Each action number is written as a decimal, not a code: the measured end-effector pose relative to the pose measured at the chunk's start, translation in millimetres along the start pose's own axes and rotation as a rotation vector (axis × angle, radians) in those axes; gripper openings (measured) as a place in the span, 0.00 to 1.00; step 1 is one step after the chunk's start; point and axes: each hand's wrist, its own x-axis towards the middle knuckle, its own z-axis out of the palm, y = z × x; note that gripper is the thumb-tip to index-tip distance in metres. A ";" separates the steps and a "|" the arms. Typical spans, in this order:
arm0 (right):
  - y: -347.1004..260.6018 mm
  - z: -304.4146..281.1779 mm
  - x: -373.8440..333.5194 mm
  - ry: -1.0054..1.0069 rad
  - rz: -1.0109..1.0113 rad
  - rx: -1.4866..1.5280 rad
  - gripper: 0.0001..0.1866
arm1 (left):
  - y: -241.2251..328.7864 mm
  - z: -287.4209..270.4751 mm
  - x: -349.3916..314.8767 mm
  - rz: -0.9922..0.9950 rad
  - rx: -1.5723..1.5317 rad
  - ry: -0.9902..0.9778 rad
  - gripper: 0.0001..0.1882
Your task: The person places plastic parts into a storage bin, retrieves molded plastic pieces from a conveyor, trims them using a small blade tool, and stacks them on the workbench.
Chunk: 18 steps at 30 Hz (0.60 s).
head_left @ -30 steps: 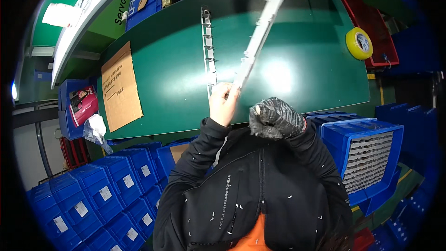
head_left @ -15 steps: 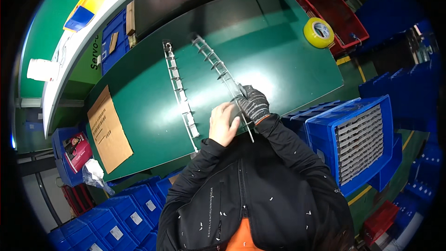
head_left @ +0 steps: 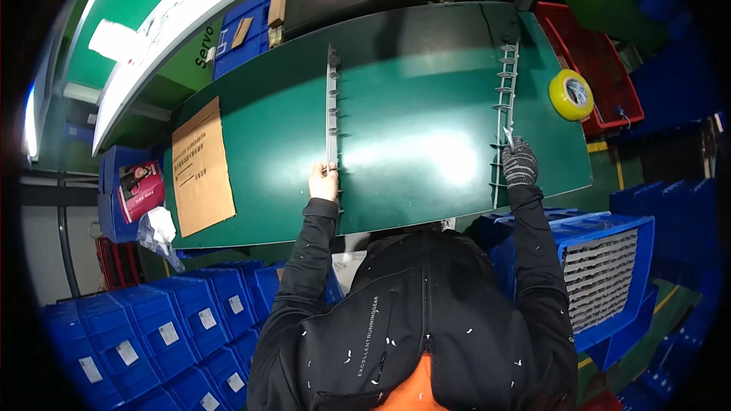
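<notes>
Green surface (head_left: 411, 106) fills the middle of the head view, its edges bowed by the lens. Two long pale strips with short side tabs lie on it, well apart and roughly parallel, each running from the far edge toward the near edge.

Left strip (head_left: 332, 106): starts near the far edge, left of centre, and ends at the near edge under the left hand (head_left: 323, 181). That hand is bare, fingers curled onto the near end of the strip, touching it; whether they close fully round it I cannot tell.

Right strip (head_left: 504, 99): runs along the right part of the surface, tabs sticking out to both sides. The right hand (head_left: 519, 164), in a dark speckled glove, is closed on this strip a little short of its near end; a short length of strip shows below the glove, reaching the near edge.

Other items: yellow roll of tape (head_left: 570, 94) at the right edge of the surface, just beside the right strip's far half. Brown cardboard sheet (head_left: 201, 167) flat at the left edge. Red bin (head_left: 601, 68) beyond the right edge. Blue bins (head_left: 152, 320) stacked below the near-left corner; another blue bin (head_left: 601, 259), holding stacked pale parts, below the near-right corner.
</notes>
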 end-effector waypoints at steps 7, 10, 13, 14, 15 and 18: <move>-176.3 33.4 -77.8 -0.357 -0.853 0.258 0.13 | 31.6 -93.5 -55.3 0.198 -0.287 0.258 0.10; -247.2 34.3 -140.9 -0.784 -0.987 0.187 0.11 | 14.9 -129.8 -69.3 0.362 -0.129 0.457 0.16; -268.2 10.4 -164.4 -0.861 -1.164 0.187 0.10 | 32.5 -146.6 -86.1 0.384 0.122 0.623 0.16; -269.5 10.2 -166.4 -0.848 -1.246 0.198 0.10 | 41.5 -144.2 -90.4 0.390 0.110 0.646 0.17; -270.3 14.4 -163.6 -0.850 -1.247 0.195 0.10 | 45.8 -144.7 -92.8 0.387 0.108 0.647 0.17; -261.6 20.2 -132.7 -0.528 -1.130 0.397 0.10 | 53.6 -139.1 -89.1 0.490 0.225 0.651 0.17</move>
